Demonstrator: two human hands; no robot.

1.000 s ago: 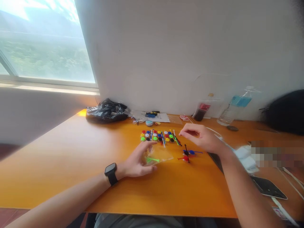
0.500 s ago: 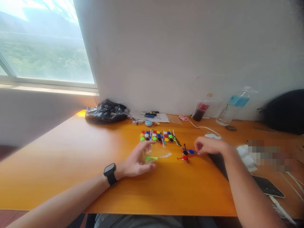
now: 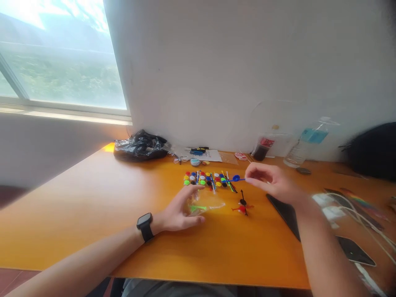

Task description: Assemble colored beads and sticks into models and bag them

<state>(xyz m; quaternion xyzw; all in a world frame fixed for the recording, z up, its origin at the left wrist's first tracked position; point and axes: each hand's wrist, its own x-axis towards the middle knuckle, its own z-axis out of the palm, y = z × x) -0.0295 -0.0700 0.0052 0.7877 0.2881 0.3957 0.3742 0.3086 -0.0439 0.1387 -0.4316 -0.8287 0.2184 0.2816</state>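
Observation:
My right hand (image 3: 267, 179) pinches the end of a blue arrow spinner (image 3: 236, 178), a thin pointer with a round disc at its middle, above the table. Its far tip overlaps the rows of coloured discs and sticks (image 3: 208, 180) behind. Below lie a black arrow spinner (image 3: 243, 202) and a red one (image 3: 241, 209), close together and overlapping. My left hand (image 3: 181, 208), with a watch on its wrist, rests open, thumb and fingers spread around a clear plastic bag (image 3: 212, 202). A green spinner (image 3: 198, 208) shows in or under the bag; which, I cannot tell.
A black plastic bag (image 3: 140, 145) sits at the back left. Paper with small tools (image 3: 199, 151) lies by the wall. Back right stand a dark drink bottle (image 3: 262, 149) and a clear water bottle (image 3: 295, 153). A phone (image 3: 355, 251) and white cables are on the right.
My right hand has lifted the blue spinner off the group of spinners and carried it left and away from me, towards the coloured discs. My left hand has stayed nearly still.

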